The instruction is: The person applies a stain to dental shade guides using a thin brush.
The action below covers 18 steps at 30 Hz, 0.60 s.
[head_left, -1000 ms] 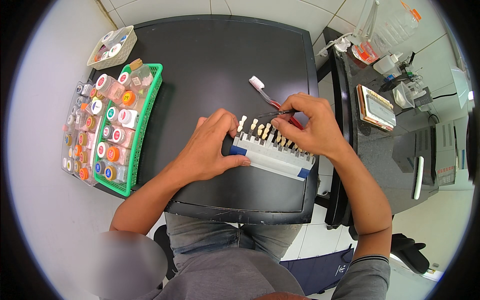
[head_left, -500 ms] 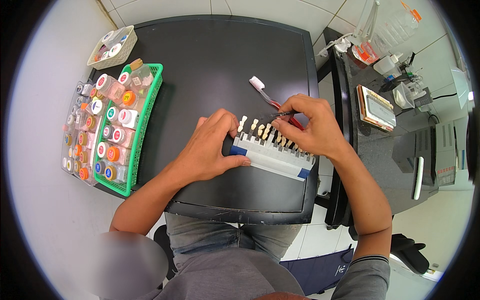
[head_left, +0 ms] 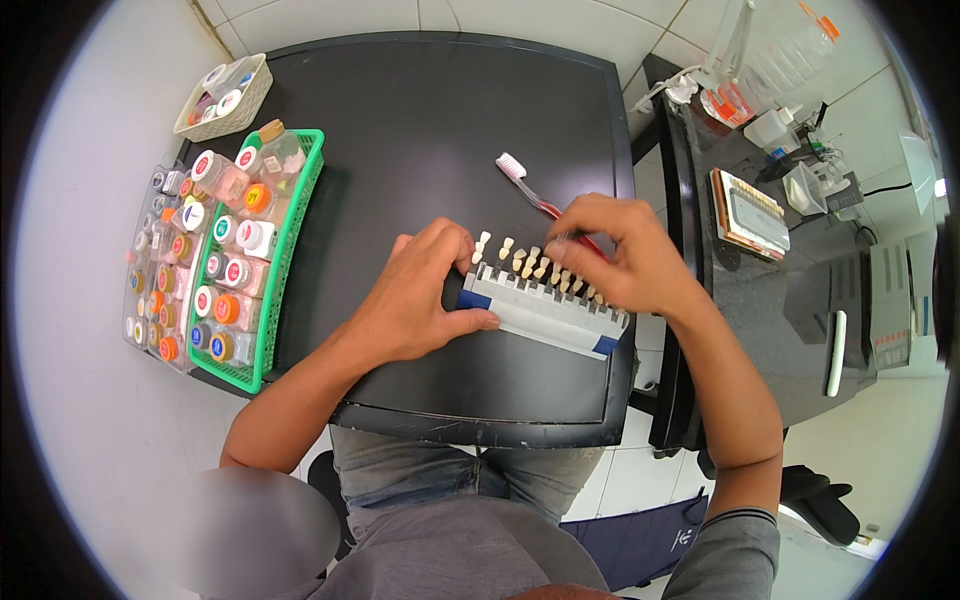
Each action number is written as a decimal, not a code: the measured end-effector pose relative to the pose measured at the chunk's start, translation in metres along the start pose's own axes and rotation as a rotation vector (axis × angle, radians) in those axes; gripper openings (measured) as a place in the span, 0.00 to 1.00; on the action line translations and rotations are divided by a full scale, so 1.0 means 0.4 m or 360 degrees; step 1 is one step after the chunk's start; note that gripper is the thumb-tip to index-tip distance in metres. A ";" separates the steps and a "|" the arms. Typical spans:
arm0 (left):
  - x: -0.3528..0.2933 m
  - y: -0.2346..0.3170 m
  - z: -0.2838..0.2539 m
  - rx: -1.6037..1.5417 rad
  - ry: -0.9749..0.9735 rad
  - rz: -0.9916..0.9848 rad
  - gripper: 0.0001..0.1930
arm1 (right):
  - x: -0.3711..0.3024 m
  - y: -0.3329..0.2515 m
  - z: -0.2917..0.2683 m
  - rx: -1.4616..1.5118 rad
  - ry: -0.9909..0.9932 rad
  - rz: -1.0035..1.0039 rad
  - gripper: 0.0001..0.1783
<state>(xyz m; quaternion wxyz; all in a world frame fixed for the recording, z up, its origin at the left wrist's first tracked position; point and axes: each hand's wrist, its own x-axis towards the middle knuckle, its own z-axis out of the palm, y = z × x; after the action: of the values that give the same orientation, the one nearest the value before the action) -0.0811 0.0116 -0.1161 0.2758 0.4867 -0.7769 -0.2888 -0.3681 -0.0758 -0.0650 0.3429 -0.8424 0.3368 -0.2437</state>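
Partly, the right hand (head_left: 625, 260) hides the toothbrush (head_left: 530, 190) handle.

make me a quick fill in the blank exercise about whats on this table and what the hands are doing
1. The left hand steadies the grey holder of tooth-shaped shade tabs at its ____ end.
2. The toothbrush has a ____ handle.
3. The jars with coloured lids stand in a ____ basket.
4. The right hand pinches a tab in the ____ half of the row.

Missing words: left; red; green; right
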 end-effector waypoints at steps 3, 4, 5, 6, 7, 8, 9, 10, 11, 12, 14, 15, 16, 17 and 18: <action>0.000 -0.004 0.000 -0.0007 0.0010 -0.0012 0.34 | -0.005 -0.013 -0.036 0.0071 -0.0004 0.0275 0.15; 0.000 -0.005 0.002 -0.0007 0.0020 0.0000 0.34 | -0.006 -0.016 -0.049 0.0061 -0.0035 0.0355 0.16; 0.001 -0.005 0.002 -0.0007 0.0030 0.0012 0.34 | -0.010 0.030 -0.029 0.0146 0.0006 0.0099 0.16; 0.001 -0.003 0.000 -0.0019 0.0005 -0.0026 0.34 | -0.010 0.027 -0.027 0.0064 -0.0042 0.0048 0.16; 0.002 0.001 -0.003 -0.0031 -0.0019 -0.0063 0.34 | -0.011 0.022 -0.023 -0.0019 -0.0091 -0.0003 0.16; 0.002 0.004 -0.004 -0.0043 -0.0044 -0.0100 0.34 | -0.011 0.017 -0.020 -0.0101 -0.0140 -0.0054 0.16; 0.000 0.005 -0.004 -0.0055 -0.0034 -0.0120 0.34 | -0.010 0.012 -0.018 -0.0076 -0.0196 0.0040 0.16; -0.001 0.006 -0.003 -0.0066 -0.0024 -0.0138 0.34 | -0.009 0.006 -0.015 -0.0082 -0.0205 0.0032 0.16; -0.002 0.006 -0.002 -0.0078 -0.0014 -0.0157 0.34 | -0.008 0.001 -0.013 -0.0089 -0.0212 0.0024 0.16; -0.002 0.007 -0.003 -0.0073 -0.0018 -0.0165 0.34 | -0.008 -0.002 -0.010 -0.0095 -0.0219 0.0017 0.15; 0.000 0.008 -0.004 -0.0063 -0.0026 -0.0181 0.35 | -0.009 0.005 0.002 -0.0098 -0.0191 -0.0057 0.15; -0.001 0.009 -0.005 -0.0061 -0.0030 -0.0192 0.35 | -0.008 0.007 0.006 -0.0100 -0.0177 -0.0095 0.15; -0.001 0.010 -0.006 -0.0060 -0.0034 -0.0202 0.35 | -0.007 0.003 0.007 -0.0106 -0.0194 -0.0050 0.15; -0.001 0.011 -0.007 -0.0058 -0.0038 -0.0211 0.35 | -0.006 -0.004 0.006 -0.0112 -0.0211 -0.0005 0.14; -0.002 0.010 -0.006 -0.0060 -0.0035 -0.0215 0.35 | -0.004 -0.011 0.006 -0.0117 -0.0228 0.0039 0.14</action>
<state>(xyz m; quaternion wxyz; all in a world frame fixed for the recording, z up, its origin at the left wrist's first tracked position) -0.0814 0.0133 -0.1117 0.2562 0.5294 -0.7398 -0.3268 -0.3660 -0.0713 -0.0636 0.3380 -0.8655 0.3303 -0.1660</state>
